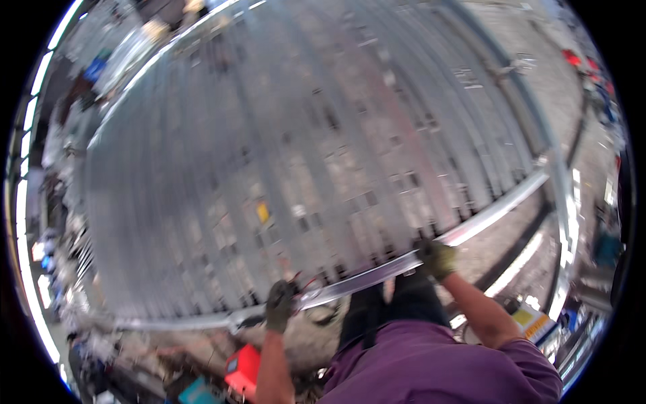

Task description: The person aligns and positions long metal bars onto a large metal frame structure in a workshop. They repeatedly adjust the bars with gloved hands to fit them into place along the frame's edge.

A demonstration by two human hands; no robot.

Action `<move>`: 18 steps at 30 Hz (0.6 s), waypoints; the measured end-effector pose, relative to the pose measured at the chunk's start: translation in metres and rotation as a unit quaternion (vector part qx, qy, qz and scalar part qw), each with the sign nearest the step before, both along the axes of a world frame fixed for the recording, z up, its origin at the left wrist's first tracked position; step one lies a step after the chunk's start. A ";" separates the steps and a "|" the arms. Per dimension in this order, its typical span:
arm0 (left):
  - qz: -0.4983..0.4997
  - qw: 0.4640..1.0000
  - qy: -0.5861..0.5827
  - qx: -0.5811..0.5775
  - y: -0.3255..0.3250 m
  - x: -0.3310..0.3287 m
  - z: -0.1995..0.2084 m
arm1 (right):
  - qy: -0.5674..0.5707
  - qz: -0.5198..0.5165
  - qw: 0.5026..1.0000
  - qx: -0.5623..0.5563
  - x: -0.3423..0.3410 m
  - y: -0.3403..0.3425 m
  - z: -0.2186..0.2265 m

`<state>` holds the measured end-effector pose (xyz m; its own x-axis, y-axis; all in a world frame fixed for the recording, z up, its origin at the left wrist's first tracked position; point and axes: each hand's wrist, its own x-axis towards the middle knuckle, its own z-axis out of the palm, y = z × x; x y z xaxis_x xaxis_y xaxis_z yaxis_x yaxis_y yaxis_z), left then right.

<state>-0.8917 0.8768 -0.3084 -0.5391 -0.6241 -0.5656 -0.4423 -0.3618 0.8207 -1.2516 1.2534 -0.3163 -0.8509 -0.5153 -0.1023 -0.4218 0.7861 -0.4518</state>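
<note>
A large rack of long grey metal slats (256, 155) lies in front of me, edged along my side by a shiny metal rail (370, 277). My right hand (437, 259), in a dark olive work glove, is closed over this rail. Farther left, my gloved left hand (280, 304) is at the same rail with its fingers curled in. A thin reddish thing (306, 283) shows beside that hand, too smeared to name. What the left fingers hold is hidden. Motion blur softens the whole view.
A red box (243, 370) stands on the floor near my left forearm. To the right runs a long metal beam (558, 229), with a yellow and white box (531, 322) nearby. A small yellow piece (262, 212) shows among the slats. Clutter lines the left side.
</note>
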 end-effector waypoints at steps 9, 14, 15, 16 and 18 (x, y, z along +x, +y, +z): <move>-0.066 0.987 -0.113 0.097 -0.023 -0.029 0.051 | 0.030 -0.011 0.995 0.092 -0.008 -0.019 0.035; -0.066 0.987 -0.082 0.122 -0.042 -0.027 0.037 | 0.041 -0.019 0.995 0.086 -0.009 -0.020 0.036; -0.064 0.987 -0.081 0.124 -0.041 -0.027 0.036 | 0.046 -0.021 0.995 0.087 -0.008 -0.019 0.036; -0.062 0.987 -0.081 0.125 -0.042 -0.028 0.036 | 0.050 -0.020 0.995 0.084 -0.007 -0.020 0.035; -0.045 0.988 -0.060 0.133 -0.040 -0.029 0.038 | 0.060 -0.018 0.995 0.078 -0.006 -0.019 0.034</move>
<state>-0.9207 0.8369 -0.2705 -0.5054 -0.3966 -0.7663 -0.5706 -0.5126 0.6416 -1.2578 1.2341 -0.2827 -0.8798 -0.4694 -0.0750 -0.4351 0.8588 -0.2705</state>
